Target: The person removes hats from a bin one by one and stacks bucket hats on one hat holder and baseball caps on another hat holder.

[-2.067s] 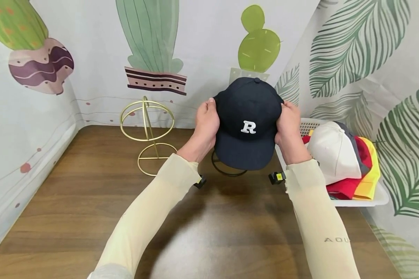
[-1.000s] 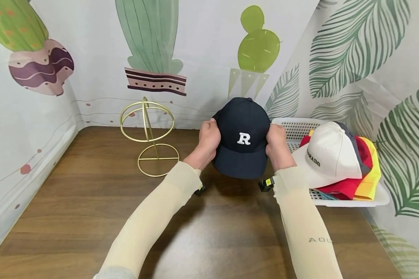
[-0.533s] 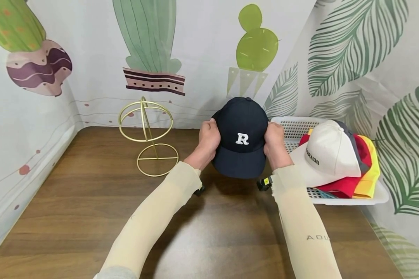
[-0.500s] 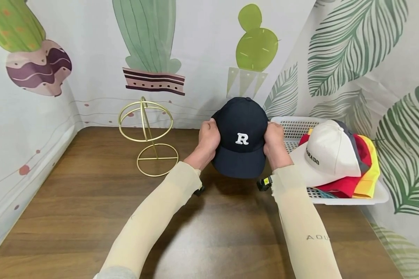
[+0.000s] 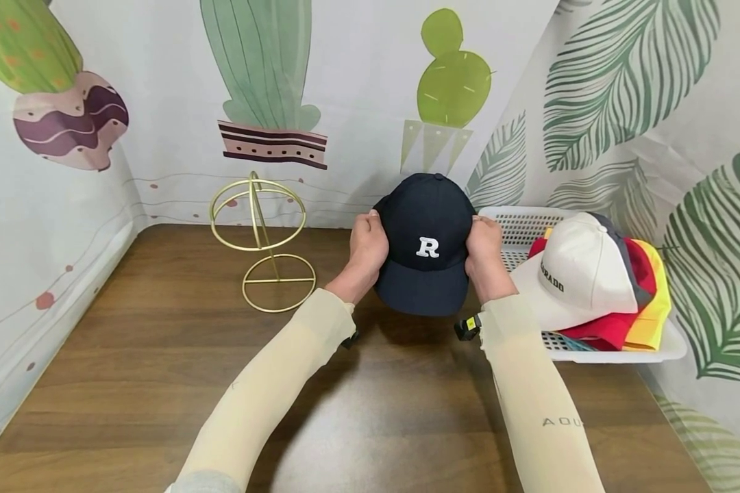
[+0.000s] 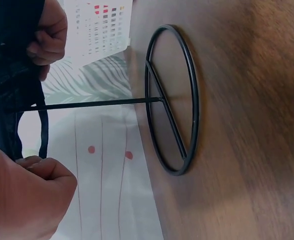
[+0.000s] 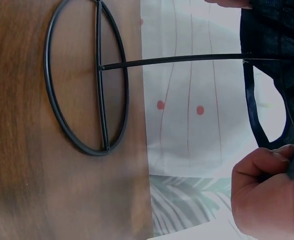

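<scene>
A navy baseball cap (image 5: 425,219) with a white letter R faces forward, brim towards me, in the head view. My left hand (image 5: 368,246) pinches its left edge, and my right hand (image 5: 486,250) pinches the right edge. Under the cap, a black wire hat stand (image 6: 192,100) shows in the left wrist view, its round base on the table and its thin post rising into the cap. The right wrist view shows the same post (image 7: 186,59) entering the cap past the back strap (image 7: 253,110). The top of the stand is hidden inside the cap.
A gold wire hat stand (image 5: 259,239) stands bare at the left. On the right, a white perforated basket (image 5: 512,226) holds a cream cap (image 5: 586,267) atop red, yellow and dark grey ones. Printed cloth walls (image 5: 358,68) border the wooden table (image 5: 160,356).
Since about two seconds ago both hands have lowered the cap and moved it slightly left, over the black stand. In the last half second it has hardly moved.
</scene>
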